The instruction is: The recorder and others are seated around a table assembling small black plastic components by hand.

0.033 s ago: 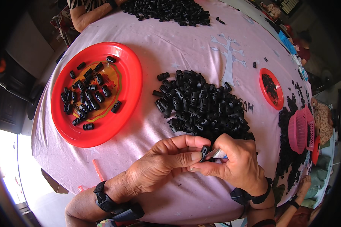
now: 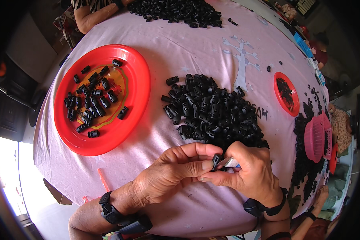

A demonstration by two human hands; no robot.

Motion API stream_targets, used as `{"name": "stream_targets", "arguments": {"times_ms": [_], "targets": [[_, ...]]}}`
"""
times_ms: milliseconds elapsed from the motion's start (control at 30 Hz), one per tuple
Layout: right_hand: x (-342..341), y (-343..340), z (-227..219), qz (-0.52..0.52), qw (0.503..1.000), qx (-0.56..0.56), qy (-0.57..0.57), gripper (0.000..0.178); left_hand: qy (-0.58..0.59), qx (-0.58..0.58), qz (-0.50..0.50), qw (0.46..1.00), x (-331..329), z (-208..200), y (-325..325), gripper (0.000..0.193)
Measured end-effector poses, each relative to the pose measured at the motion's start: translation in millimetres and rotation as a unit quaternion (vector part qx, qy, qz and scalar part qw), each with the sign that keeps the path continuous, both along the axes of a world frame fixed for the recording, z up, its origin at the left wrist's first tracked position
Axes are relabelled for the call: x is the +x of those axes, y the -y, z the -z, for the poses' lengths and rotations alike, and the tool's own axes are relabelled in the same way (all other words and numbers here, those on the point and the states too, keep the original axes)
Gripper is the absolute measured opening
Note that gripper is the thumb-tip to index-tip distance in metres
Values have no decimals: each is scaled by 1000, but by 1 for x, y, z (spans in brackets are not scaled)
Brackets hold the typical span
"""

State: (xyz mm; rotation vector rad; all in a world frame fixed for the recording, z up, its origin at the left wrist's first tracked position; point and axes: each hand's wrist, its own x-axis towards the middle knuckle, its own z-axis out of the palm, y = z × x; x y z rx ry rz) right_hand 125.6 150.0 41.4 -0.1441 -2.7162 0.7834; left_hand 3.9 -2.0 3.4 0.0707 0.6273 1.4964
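Left hand [image 2: 176, 170] and right hand [image 2: 250, 170]: together, pinching one small black clip [image 2: 216, 161] and a pale tool [image 2: 230, 162]. Risk: clip slips into the black pile [image 2: 212, 108], lost among its like.

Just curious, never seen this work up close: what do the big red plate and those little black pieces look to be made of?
The big red plate looks like glossy moulded plastic: its rim shines. The little black pieces seem hard plastic too, semi-gloss, all alike in shape, though too small to be sure.
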Motion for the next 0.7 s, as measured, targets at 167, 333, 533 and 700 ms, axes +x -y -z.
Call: {"name": "stream_targets", "arguments": {"times_ms": [167, 333, 533, 700], "targets": [[-2, -3, -1, -1, 1000, 9, 4, 45, -11, 3, 2, 1000, -2, 3, -3, 33], [-2, -3, 1, -2, 1000, 11, 3, 44, -20, 8, 2, 1000, -2, 3, -3, 34], [-3, -4, 2, -3, 1000, 13, 4, 44, -23, 10, 2, 1000, -3, 3, -3, 33], [-2, -4, 3, -2, 1000, 24, -10, 45, -8, 4, -3, 1000, -2, 2, -3, 33]]}}
